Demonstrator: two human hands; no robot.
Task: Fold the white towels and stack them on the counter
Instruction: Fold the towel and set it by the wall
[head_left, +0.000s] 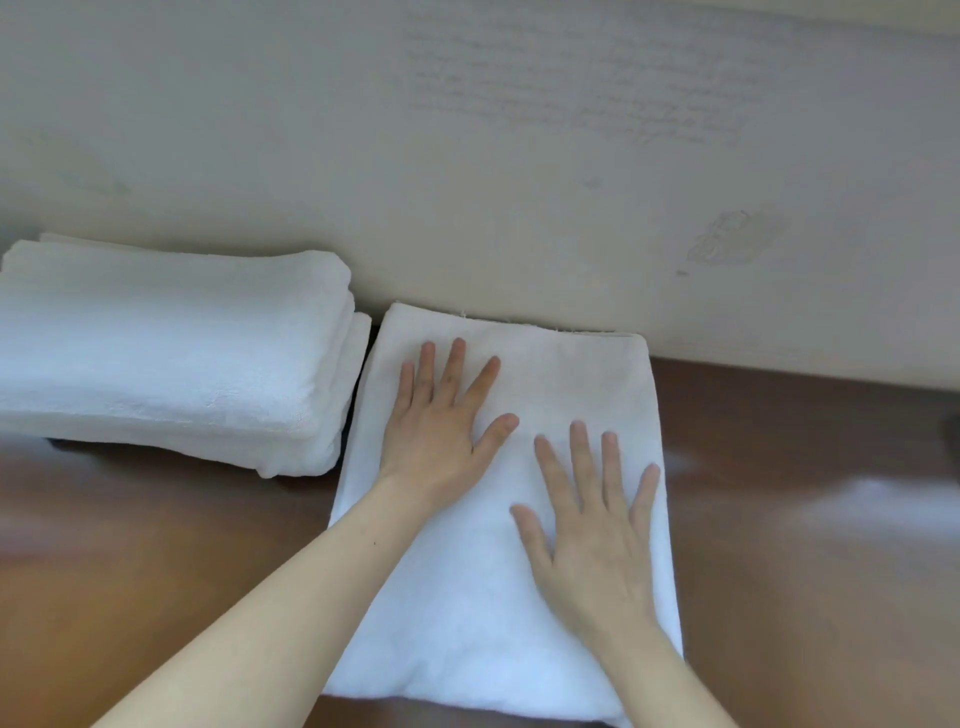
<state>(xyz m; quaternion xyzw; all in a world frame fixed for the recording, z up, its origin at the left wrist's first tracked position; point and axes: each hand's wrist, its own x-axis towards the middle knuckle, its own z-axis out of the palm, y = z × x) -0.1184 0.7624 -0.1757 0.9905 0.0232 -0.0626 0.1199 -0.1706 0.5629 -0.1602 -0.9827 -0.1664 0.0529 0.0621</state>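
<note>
White towel (467, 629) lies folded into a long rectangle on the brown wooden table (156, 571), its near edge close to the person and its far edge up against the wall.

The right hand (592, 535) rests flat on the middle of the towel. Its fingers (581, 457) are straight and spread wide, and it holds nothing. A little farther on and to the left, the left hand (436, 426) presses flat on the far half in the same way, palm down and fingers splayed. Both hands look to be smoothing the cloth rather than gripping it.

Just to the left of the towel sits a stack (166, 353) of several white towels already folded. It is near the towel's left edge, though I cannot tell whether they touch. Behind everything rises a pale, scuffed wall (519, 156).

My judgement is that much of the task is done, since the stack is built. This towel appears to need at least one more fold to match the stacked ones before it goes on top. No other unfolded towels show in view.
</note>
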